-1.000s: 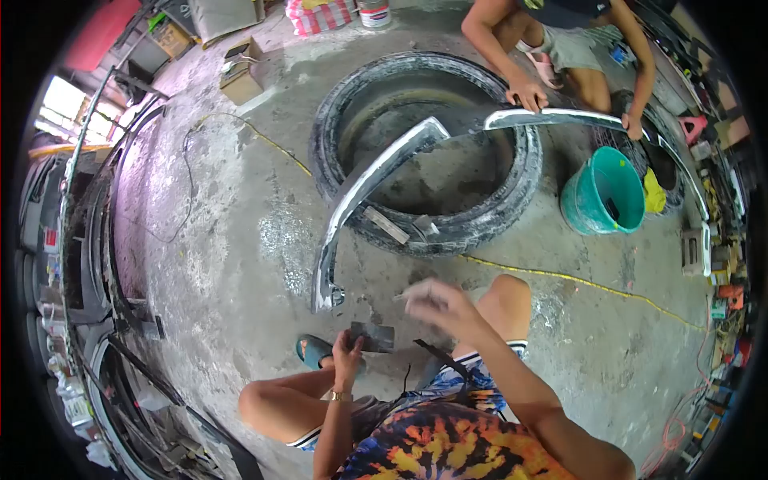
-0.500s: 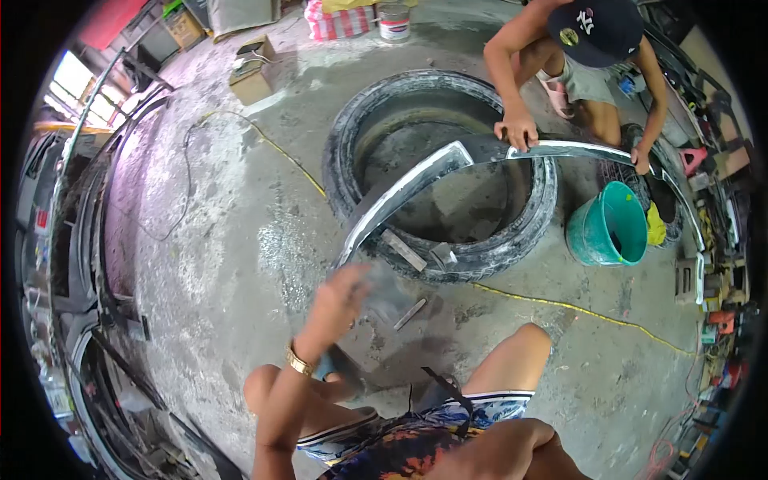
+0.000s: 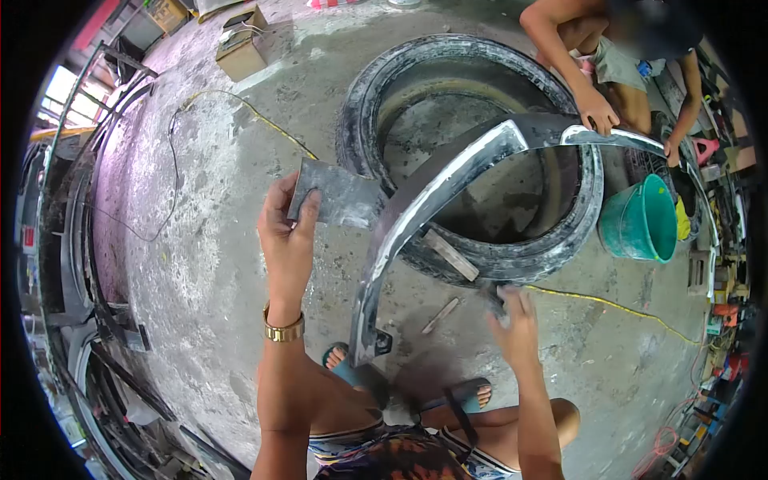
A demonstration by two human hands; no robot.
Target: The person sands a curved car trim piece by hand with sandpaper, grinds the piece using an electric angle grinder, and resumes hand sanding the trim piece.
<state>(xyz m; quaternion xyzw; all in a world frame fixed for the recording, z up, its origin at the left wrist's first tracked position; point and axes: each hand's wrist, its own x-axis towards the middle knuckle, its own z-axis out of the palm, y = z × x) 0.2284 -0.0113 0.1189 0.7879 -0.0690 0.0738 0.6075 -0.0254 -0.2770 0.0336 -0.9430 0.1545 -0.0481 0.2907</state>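
My left hand (image 3: 290,220) pinches a grey sheet of sandpaper (image 3: 340,194) between thumb and fingers, left of a long curved car trim piece (image 3: 412,216). The trim is dark with white and grey patches and rests across a large tire (image 3: 588,184) lying flat. My right hand (image 3: 516,324) is low beside the tire's near edge, its fingers blurred around a small dark grey piece (image 3: 498,298); whether it grips this is unclear. A wooden block (image 3: 450,254) leans at the tire's near rim. A thin flat stick (image 3: 440,316) lies on the floor.
Another person's hand (image 3: 596,110) steadies the trim's far part. A teal bucket (image 3: 640,220) stands right of the tire. A yellow cord (image 3: 608,300) crosses the concrete floor (image 3: 216,280). A cardboard box (image 3: 240,50) is at the back left; car parts (image 3: 80,280) line the left side.
The view has shifted. My left hand has raised the sandpaper upright beside the trim. My right hand has come forward from my lap to the tire's near edge.
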